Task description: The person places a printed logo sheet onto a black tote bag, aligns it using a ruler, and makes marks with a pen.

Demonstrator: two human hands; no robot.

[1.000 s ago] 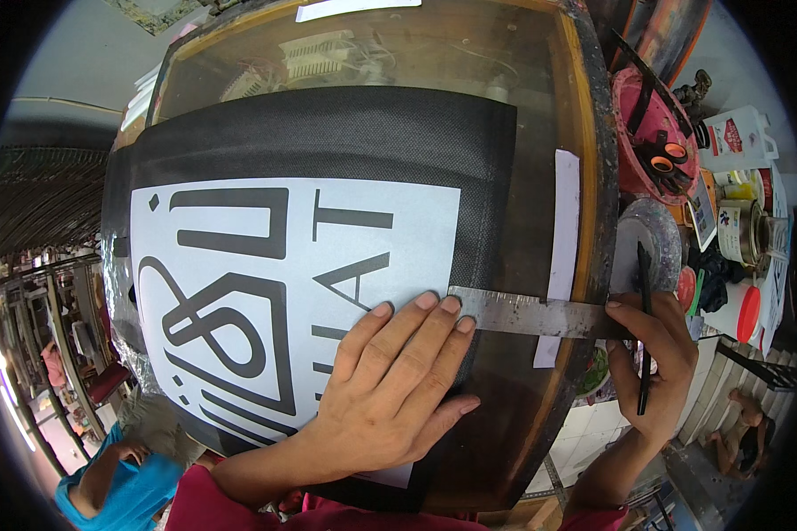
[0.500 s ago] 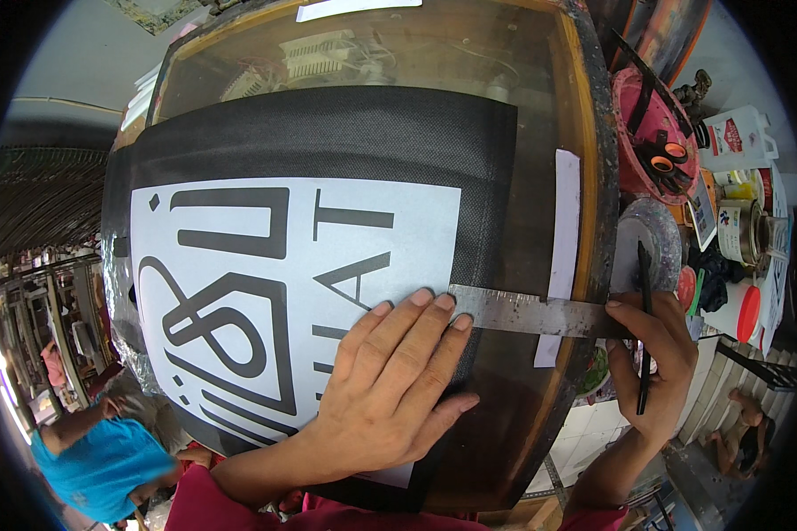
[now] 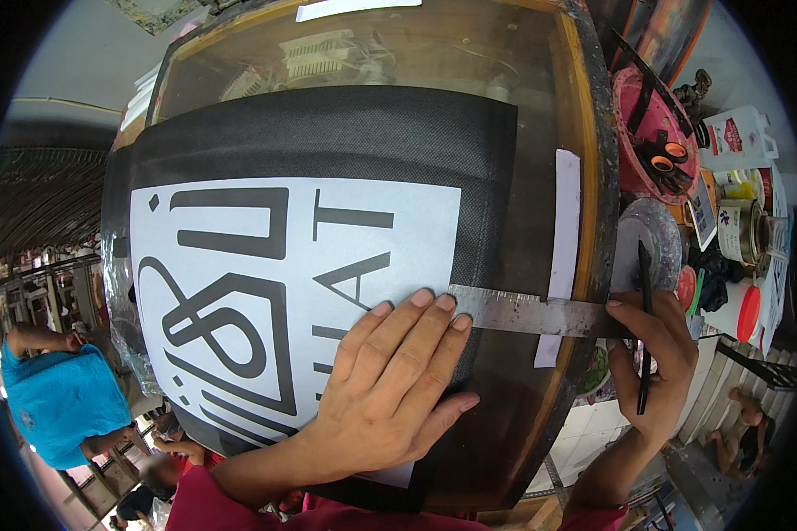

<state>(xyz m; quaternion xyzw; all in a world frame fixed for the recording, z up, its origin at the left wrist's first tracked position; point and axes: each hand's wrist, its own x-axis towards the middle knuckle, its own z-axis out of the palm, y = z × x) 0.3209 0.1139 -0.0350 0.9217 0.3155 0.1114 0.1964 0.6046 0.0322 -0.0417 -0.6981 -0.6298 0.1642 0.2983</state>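
Note:
My left hand [image 3: 394,385] lies flat with fingers stretched out over a white printed paper sheet [image 3: 425,234]. Its fingertips rest at the inner end of a steel ruler [image 3: 527,311]. Beneath the sheet is a black textured fabric piece [image 3: 328,115], spread on a glass-topped box [image 3: 540,106]. My right hand [image 3: 660,363] pinches the ruler's outer end between thumb and finger, beyond the frame's right edge. A slim black pencil or pen [image 3: 644,327] is also held in that hand, its exact kind unclear. The ruler spans from the sheet's edge across the fabric to the box rim.
White paper strips [image 3: 564,221] lie on the glass. To the right stand a pink basket [image 3: 624,88] with orange-handled scissors [image 3: 662,164], a white jug [image 3: 739,137], a can [image 3: 737,232] and a red-lidded container [image 3: 750,314]. A person in blue [image 3: 62,403] is at lower left.
Both my hands, the ruler and the sheet keep their places. The person in blue at the lower left has moved further left, and another person now shows below.

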